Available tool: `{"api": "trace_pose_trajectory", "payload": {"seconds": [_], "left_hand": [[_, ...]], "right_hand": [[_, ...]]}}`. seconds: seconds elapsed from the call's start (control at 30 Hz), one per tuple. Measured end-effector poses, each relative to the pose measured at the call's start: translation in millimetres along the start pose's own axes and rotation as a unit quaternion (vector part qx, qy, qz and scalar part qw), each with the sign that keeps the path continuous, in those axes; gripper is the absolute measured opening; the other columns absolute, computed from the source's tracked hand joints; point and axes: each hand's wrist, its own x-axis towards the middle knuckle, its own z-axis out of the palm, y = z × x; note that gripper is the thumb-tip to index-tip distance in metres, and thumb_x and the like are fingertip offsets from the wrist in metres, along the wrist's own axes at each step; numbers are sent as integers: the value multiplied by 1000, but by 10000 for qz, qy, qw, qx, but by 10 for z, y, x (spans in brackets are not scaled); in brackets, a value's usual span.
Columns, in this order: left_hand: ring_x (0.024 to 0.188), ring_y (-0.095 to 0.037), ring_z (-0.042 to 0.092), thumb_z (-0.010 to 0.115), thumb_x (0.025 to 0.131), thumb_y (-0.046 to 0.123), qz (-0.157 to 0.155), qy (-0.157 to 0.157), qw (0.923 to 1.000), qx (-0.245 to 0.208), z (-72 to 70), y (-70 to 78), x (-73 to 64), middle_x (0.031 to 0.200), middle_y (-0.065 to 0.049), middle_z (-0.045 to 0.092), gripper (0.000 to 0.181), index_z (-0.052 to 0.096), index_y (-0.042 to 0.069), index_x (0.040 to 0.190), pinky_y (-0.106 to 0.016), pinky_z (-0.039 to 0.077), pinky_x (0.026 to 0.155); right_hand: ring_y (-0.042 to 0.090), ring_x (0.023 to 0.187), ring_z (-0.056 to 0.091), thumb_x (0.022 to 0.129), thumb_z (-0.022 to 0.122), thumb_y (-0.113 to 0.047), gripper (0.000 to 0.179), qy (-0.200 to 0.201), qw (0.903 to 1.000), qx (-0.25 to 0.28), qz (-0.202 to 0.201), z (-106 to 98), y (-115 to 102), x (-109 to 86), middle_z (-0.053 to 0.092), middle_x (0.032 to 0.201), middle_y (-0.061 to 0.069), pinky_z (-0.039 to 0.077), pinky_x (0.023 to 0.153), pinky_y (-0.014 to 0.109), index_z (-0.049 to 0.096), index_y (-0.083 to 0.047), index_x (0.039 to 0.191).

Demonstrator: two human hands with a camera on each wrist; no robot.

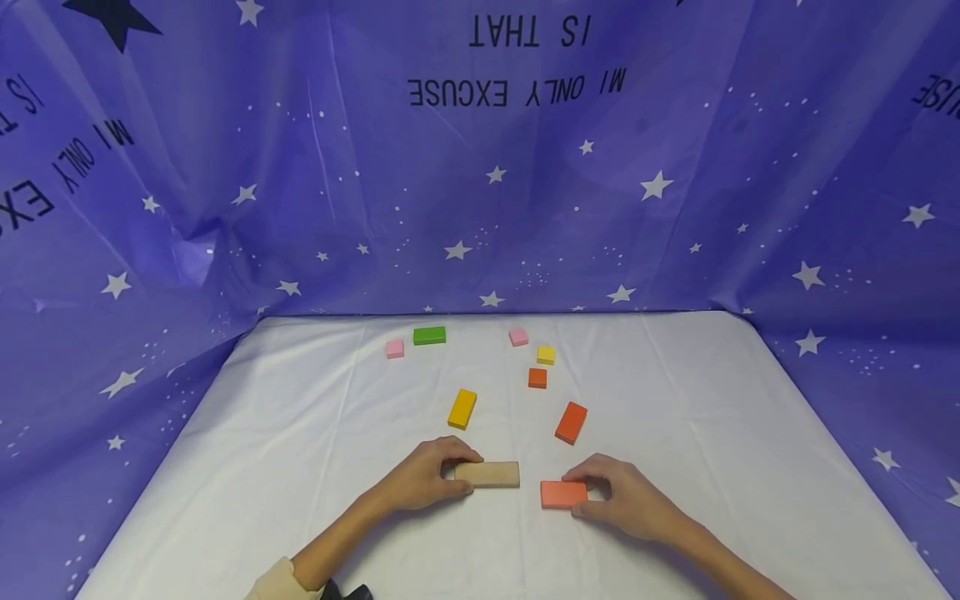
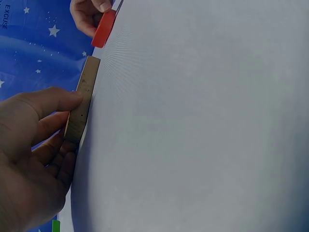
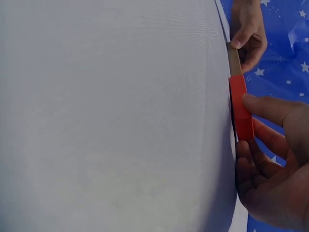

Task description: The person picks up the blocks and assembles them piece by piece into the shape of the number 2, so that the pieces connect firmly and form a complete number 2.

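A plain wooden block (image 1: 491, 475) lies lengthwise near the front of the white table, pinched at its left end between thumb and fingers of my left hand (image 1: 427, 475). To its right, my right hand (image 1: 626, 500) pinches a red block (image 1: 561, 494) by its right end. In the head view a small gap separates the two blocks. The left wrist view shows my thumb against the long side of the wooden block (image 2: 83, 104). From the right wrist, the thumb presses the near side of the red block (image 3: 241, 108).
Behind the hands lie a yellow-orange block (image 1: 462, 409) and another red block (image 1: 572, 422). Farther back are a green block (image 1: 430, 336), two pink cubes (image 1: 394, 349), a yellow cube (image 1: 546, 355) and an orange cube (image 1: 537, 378). A purple star-patterned curtain (image 1: 540, 208) borders the table (image 1: 750, 467).
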Motion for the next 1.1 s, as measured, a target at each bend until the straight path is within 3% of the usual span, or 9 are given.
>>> {"api": "trace_pose_trajectory", "payload": {"seconds": [0.27, 0.73, 1.1], "left_hand": [[97, -8, 59, 77, 86, 12, 47, -1, 9999, -91, 8, -7, -1, 109, 4, 68, 29, 72, 9, 115, -30, 48, 89], [98, -9, 59, 77, 85, 11, -18, 40, 9999, -103, 0, -13, -1, 108, 4, 69, 29, 72, 10, 114, -31, 48, 91], [95, -7, 58, 78, 85, 12, 13, 34, 9999, -95, 4, -18, -6, 107, 6, 69, 29, 73, 11, 114, -29, 48, 88]], "right_hand": [[10, 99, 59, 81, 83, -27, 31, 46, 9988, -99, 477, 13, -53, 106, 65, 106, -15, 49, 92, 33, 74, -22, 111], [14, 92, 57, 82, 83, -19, 31, 124, 9998, -20, 141, 88, -119, 280, 63, 102, -11, 47, 82, 28, 74, -19, 112], [11, 86, 56, 81, 81, -14, 31, 104, 9997, -128, 157, 138, -148, 337, 65, 111, -3, 47, 74, 25, 74, -15, 112]]}}
